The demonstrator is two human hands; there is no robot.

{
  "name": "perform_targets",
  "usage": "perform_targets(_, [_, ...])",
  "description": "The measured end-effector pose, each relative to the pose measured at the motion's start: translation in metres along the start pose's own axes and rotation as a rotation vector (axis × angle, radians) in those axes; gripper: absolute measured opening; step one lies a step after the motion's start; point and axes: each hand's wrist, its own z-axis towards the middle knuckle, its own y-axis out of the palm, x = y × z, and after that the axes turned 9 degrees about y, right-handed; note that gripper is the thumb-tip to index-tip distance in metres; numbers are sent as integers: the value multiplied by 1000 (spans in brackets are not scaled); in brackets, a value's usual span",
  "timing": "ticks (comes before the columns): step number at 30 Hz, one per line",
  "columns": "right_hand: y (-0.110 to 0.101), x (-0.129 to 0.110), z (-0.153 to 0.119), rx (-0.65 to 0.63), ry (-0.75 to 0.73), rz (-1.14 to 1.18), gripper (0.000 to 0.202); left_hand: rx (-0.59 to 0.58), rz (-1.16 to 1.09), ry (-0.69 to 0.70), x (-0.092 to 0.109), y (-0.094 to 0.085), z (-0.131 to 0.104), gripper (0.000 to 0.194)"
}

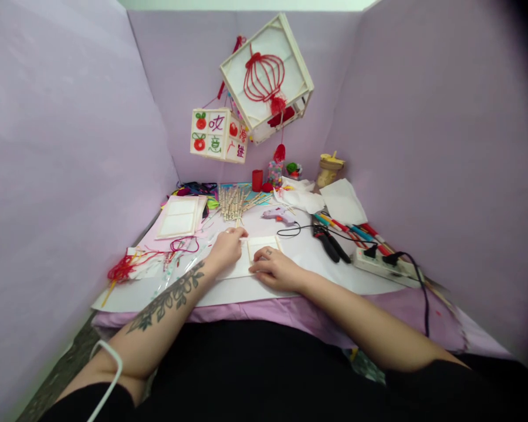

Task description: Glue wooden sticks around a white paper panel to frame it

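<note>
On my feed, the right grip [276, 268] hides the lower right part of the stick-framed panel [259, 242], and the left grip [227, 252] blocks whatever lies beneath it; whether its fingertips pinch anything is too small for me to tell. The larger lantern [266, 76] covers part of the smaller lantern [222, 136]. I can't make out the tiny scraps [169, 264] by the left forearm or the separate pieces in the jar [274, 174]. I lose the far end of the black plug cord [426, 310] past the edge of the table [330, 275]. My lower edge cuts off the white cord [120, 366] and both black sleeves [426, 384], and darkness swallows the outer side of the right partition [431, 146]
</note>
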Motion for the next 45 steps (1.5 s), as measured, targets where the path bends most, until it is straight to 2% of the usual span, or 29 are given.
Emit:
perform_targets(3, [-1,0,0,-2,-2,-1,22,-121,71,160,1,1,-11,35])
perform_targets(6, [-1,0,0,-5,-1,-8,22,-194,126,235,-3,3,-11,18])
perform_targets(10, [1,1,0,-8,2,-12,22,-171,119,187,-12,7,-7,10])
perform_targets(13, [1,2,0,-13,8,-18,22,-175,110,202,-15,10,-6,10])
perform_targets(27, [-1,0,3,-26,8,-51,14,-179,188,218,-9,8,-6,14])
perform_targets(34, [1,2,-2,85,-24,-71,33,-165,159,196,-8,8,-5,12])
perform_targets(39, [3,2,-2,35,-64,-130,31,-145,153,196,-7,8,-6,15])
perform_targets(45, [2,1,3,-52,2,-178,27,-138,165,213,-6,8,-6,17])
